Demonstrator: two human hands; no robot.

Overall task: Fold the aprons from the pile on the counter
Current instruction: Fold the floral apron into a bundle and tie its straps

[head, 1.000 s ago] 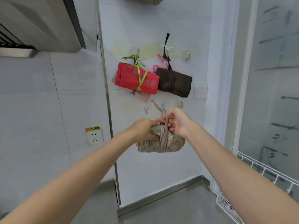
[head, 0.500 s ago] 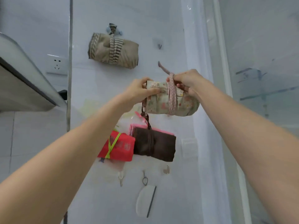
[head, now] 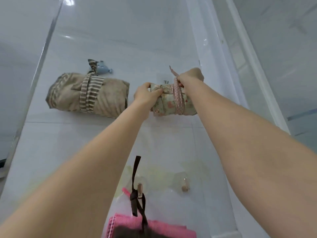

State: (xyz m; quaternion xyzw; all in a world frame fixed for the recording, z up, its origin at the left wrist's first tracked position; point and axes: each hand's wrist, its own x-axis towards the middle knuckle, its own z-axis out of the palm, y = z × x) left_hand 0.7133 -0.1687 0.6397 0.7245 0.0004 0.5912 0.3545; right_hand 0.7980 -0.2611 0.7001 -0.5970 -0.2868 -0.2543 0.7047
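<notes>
A rolled floral apron, bound with a pink dotted strap, is held high against the white wall. My left hand grips the roll's left end. My right hand pinches the strap's upper loop just beside a small wall hook. To the left a rolled beige apron with a striped strap hangs from a blue hook. At the bottom edge a pink and brown folded apron hangs by a dark brown strap.
A bare metal hook sticks out of the wall at lower right. A metal corner strip runs down the left. A white frame and a glass panel border the right side.
The camera has tilted upward. Both hands raised the floral apron roll from below the lower row of hooks up to the top row, beside the beige roll.
</notes>
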